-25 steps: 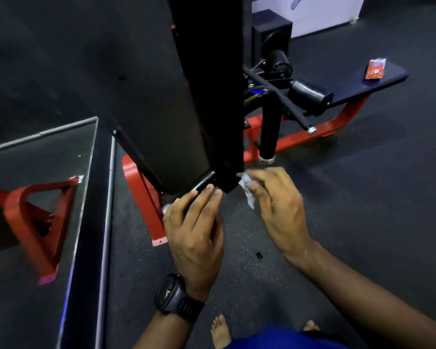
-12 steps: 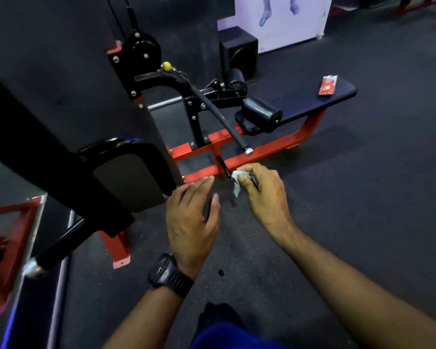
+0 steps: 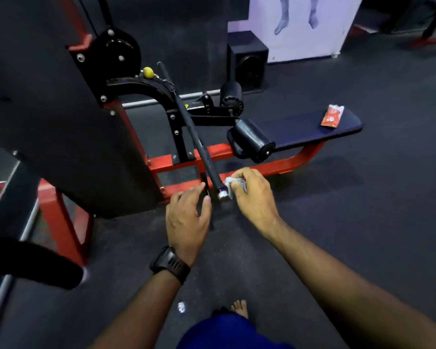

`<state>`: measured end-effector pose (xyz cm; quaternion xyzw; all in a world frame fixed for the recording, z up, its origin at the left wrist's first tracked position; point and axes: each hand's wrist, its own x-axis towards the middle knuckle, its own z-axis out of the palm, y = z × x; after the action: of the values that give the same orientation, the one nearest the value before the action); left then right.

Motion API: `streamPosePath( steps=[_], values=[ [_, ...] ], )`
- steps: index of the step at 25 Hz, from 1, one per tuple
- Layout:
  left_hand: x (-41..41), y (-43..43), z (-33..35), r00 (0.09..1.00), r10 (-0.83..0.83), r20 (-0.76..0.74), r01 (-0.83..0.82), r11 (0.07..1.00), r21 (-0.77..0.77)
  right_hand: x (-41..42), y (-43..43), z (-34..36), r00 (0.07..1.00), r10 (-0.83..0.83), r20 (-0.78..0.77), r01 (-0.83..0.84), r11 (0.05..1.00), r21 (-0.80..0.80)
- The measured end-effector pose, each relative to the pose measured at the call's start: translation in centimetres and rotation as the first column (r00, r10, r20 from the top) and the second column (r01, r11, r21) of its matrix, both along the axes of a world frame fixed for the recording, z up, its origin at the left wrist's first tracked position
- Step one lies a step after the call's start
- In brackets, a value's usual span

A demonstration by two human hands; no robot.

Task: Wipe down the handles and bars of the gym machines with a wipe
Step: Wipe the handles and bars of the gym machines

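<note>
head view: the right hand [image 3: 252, 195] pinches a crumpled white wipe [image 3: 230, 183] just beside the silver tip of a long black bar [image 3: 194, 137] sloping down from a red-framed machine. the left hand [image 3: 186, 215], fingers loosely spread, holds nothing, just left of that tip. a red packet [image 3: 332, 115] lies on the padded surface [image 3: 300, 127] beyond.

Packet [image 3: 332, 115] on bench [image 3: 300, 129], bar [image 3: 191, 129] left, speaker [image 3: 247, 59] behind

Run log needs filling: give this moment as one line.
right hand pinches wipe at bar end | left hand open beside bar
</note>
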<state>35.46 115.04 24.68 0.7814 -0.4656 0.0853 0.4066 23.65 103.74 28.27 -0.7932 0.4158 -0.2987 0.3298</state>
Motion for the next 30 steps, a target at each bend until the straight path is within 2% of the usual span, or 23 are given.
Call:
streamPosePath(
  steps=[5,10,12,16,19,22,24,27,30],
  values=[
    [1.4,-6.9,-1.9,0.983,0.168,-0.073,-0.163,0.984,0.072,3.6,-8.7,-1.4,0.969,0.221,-0.114,-0.22,0.975,0.026],
    [1.5,-11.4,-6.3,0.901,0.428,-0.073,-0.409,0.894,0.184,8.7,-16.7,-5.4,0.819,0.519,-0.246,-0.535,0.845,0.003],
    [0.4,-13.2,-7.8,0.829,0.548,-0.108,-0.513,0.824,0.242,10.5,-19.1,-6.8,0.704,0.655,-0.274,-0.691,0.721,-0.053],
    [-3.3,-16.9,-9.1,0.631,0.744,-0.219,-0.66,0.663,0.353,12.1,-22.2,-8.1,0.408,0.874,-0.263,-0.912,0.401,-0.081],
    [-5.7,-18.7,-9.4,0.495,0.829,-0.259,-0.731,0.559,0.391,12.5,-23.0,-9.4,0.216,0.935,-0.281,-0.975,0.192,-0.113],
    [-7.3,-19.5,-10.4,0.344,0.896,-0.281,-0.781,0.439,0.444,12.4,-22.8,-11.1,0.09,0.951,-0.295,-0.984,0.039,-0.174],
    [-8.1,-19.8,-11.6,0.294,0.908,-0.299,-0.79,0.407,0.458,12.0,-22.3,-12.4,-0.008,0.95,-0.312,-0.974,-0.079,-0.214],
    [-8.5,-20.6,-13.4,0.267,0.906,-0.327,-0.791,0.4,0.463,11.8,-22.7,-14.3,-0.043,0.935,-0.352,-0.974,-0.118,-0.195],
    [-7.9,-21.7,-15.0,0.244,0.904,-0.352,-0.794,0.395,0.463,11.5,-23.3,-15.8,-0.177,0.844,-0.506,-0.94,-0.297,-0.166]
  ],
)
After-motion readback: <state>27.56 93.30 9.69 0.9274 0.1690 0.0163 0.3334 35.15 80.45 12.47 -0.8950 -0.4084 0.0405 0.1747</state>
